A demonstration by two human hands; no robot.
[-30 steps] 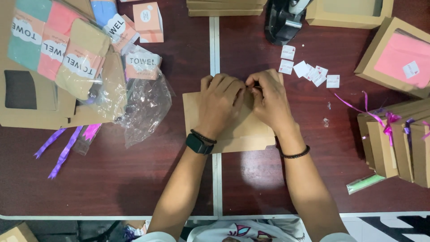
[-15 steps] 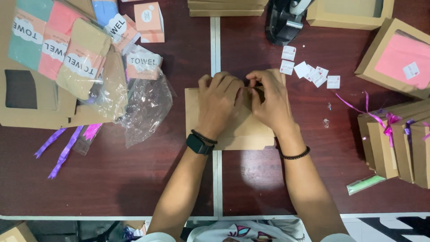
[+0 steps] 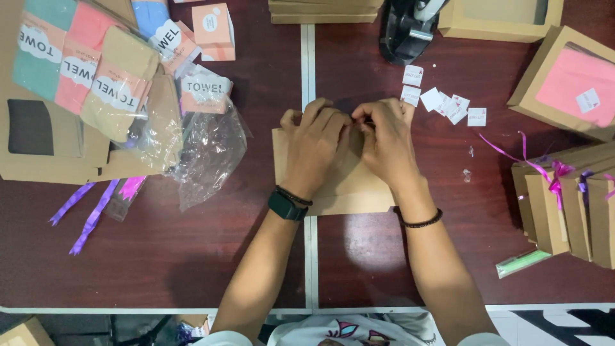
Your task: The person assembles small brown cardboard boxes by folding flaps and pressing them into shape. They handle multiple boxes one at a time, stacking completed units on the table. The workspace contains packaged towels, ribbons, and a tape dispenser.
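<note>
Left hand (image 3: 316, 146) and right hand (image 3: 383, 142) lie side by side, fingertips pinched together at the far edge of a flat brown cardboard box (image 3: 346, 186) on the dark red table (image 3: 192, 256), small white stickers (image 3: 442, 99) just beyond, crumpled clear bag (image 3: 208, 154) to the left.

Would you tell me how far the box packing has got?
Done: ribbon-tied boxes stand at the right. In hand: left hand and right hand press a flat cardboard box. Left: wrapped towels and loose stickers lie unused.

One head camera looks straight down, close over the table (image 3: 192, 256).
</note>
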